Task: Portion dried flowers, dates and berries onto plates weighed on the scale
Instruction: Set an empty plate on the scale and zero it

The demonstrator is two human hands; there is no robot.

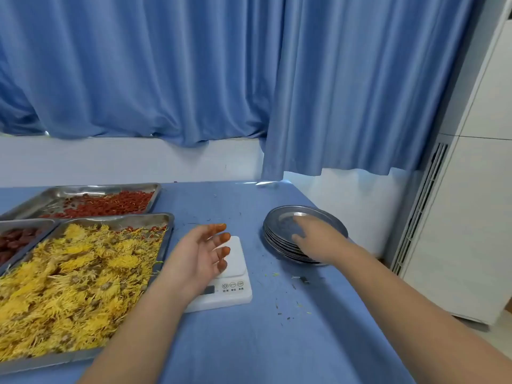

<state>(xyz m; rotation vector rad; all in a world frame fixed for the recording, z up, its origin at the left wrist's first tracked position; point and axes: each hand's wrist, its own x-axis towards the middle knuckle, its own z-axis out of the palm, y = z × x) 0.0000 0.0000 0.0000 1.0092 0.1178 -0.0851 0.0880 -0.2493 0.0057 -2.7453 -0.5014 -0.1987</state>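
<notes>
Two folds of pleated blue curtain (166, 79) hang behind a blue-covered table (249, 342). On its left, the big rectangular steel tray (169, 225) holds a heap of yellow dried flowers (69, 286). Behind it a second steel tray (157, 189) carries small red berries (110, 205), and a third steel tray (27, 222) at the left edge holds dark red dates (13, 242).

A stack of round metal plates (277, 242) sits to the right, near the white digital kitchen scale (235, 289) at the centre, whose platform is bare.

The right hand (318, 239) lies on the top plate, fingers stretched over its face. It is blurred, so I cannot tell whether it is pinching the rim.

The left hand (196, 259) hovers over the scale, palm turned inward, fingers loosely spread and holding nothing, with orange-stained fingertips (225, 236).

Tiny plant scraps (302, 279) dot the cloth.
</notes>
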